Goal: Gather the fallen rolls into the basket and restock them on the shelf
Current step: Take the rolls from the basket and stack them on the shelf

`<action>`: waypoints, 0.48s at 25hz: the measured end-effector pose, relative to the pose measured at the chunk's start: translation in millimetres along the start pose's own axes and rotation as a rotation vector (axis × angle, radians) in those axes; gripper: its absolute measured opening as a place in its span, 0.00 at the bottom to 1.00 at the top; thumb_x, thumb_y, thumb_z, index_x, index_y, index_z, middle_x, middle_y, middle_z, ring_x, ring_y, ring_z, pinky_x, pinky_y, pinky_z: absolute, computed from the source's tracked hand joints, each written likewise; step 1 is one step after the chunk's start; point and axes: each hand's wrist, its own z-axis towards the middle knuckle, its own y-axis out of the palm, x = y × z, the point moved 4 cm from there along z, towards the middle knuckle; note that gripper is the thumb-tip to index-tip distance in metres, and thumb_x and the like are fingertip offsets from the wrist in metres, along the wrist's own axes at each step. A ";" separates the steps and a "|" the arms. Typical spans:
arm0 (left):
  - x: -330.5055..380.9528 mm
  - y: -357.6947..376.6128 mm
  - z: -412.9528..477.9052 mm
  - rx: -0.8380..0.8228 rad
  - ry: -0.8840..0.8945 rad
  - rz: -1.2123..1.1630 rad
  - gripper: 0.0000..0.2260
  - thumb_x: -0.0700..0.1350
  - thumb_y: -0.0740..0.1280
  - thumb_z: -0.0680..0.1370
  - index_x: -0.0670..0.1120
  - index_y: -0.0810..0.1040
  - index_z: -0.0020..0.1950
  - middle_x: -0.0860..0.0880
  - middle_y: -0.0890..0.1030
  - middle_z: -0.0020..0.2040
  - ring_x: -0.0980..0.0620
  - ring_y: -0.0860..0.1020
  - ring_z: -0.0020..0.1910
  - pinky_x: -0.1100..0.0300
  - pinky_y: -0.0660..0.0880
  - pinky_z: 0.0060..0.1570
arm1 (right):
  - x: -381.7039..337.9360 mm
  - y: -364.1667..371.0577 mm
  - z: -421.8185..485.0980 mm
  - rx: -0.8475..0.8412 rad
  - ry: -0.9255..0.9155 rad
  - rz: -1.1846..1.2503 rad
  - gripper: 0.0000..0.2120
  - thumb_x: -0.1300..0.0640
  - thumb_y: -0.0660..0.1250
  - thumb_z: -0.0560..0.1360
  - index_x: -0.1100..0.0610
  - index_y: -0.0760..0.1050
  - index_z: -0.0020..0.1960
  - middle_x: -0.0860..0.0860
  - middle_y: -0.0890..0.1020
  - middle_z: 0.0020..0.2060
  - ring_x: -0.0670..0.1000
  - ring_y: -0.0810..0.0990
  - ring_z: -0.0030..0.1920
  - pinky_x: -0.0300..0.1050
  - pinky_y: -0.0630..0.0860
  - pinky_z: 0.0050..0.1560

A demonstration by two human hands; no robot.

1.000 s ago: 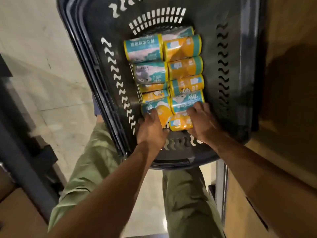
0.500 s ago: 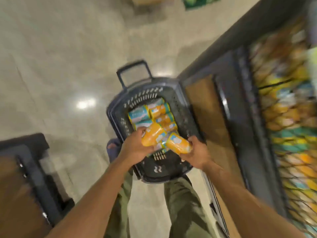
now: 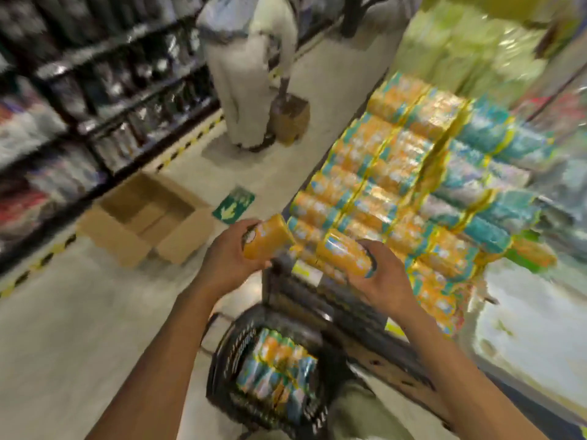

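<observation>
My left hand (image 3: 227, 260) grips an orange roll (image 3: 268, 236), held up in front of the shelf. My right hand (image 3: 381, 277) grips a second orange roll (image 3: 344, 253) beside it. Both rolls hover at the near left corner of the shelf display (image 3: 413, 173), where rows of orange and teal rolls are stacked. Below my arms the black basket (image 3: 222, 369) stands on the floor with several orange and teal rolls (image 3: 276, 366) lying inside. The view is blurred by motion.
An open cardboard box (image 3: 149, 217) lies on the floor to the left, with a green floor arrow sign (image 3: 233, 204) beyond it. A person in light clothes (image 3: 247, 68) stands further down the aisle beside a small box (image 3: 290, 120). Dark shelving (image 3: 95, 100) lines the left side.
Both hands took one orange roll each out of the basket and lifted them up to the shelf. My view swung from the basket up to the aisle and display.
</observation>
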 end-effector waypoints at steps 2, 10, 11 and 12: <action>48.6 1.2 63.0 -0.021 0.128 0.082 0.35 0.49 0.84 0.63 0.57 0.75 0.67 0.54 0.81 0.58 0.50 0.80 0.56 0.51 0.78 0.53 | 9.5 -47.1 47.0 0.069 0.012 -0.063 0.35 0.43 0.78 0.68 0.50 0.73 0.72 0.49 0.78 0.65 0.51 0.76 0.64 0.44 0.71 0.61; 196.3 115.1 324.9 -0.028 0.420 0.494 0.35 0.47 0.79 0.62 0.58 0.75 0.68 0.54 0.80 0.62 0.45 0.74 0.63 0.49 0.69 0.60 | 102.8 -168.6 274.5 0.273 0.002 -0.264 0.33 0.49 0.80 0.70 0.56 0.75 0.71 0.55 0.80 0.62 0.59 0.74 0.63 0.55 0.72 0.62; 207.6 135.5 359.6 -0.057 0.443 0.529 0.35 0.46 0.78 0.63 0.58 0.74 0.69 0.53 0.80 0.63 0.44 0.74 0.64 0.48 0.70 0.61 | 120.3 -176.2 304.4 0.263 0.007 -0.293 0.32 0.48 0.79 0.70 0.55 0.75 0.70 0.55 0.80 0.61 0.59 0.74 0.62 0.55 0.71 0.61; 216.2 153.2 389.0 -0.097 0.469 0.556 0.35 0.45 0.77 0.63 0.58 0.74 0.69 0.52 0.80 0.63 0.43 0.75 0.64 0.46 0.71 0.62 | 134.3 -181.1 329.0 0.253 0.013 -0.323 0.32 0.47 0.78 0.69 0.54 0.76 0.70 0.55 0.81 0.59 0.60 0.74 0.61 0.55 0.71 0.60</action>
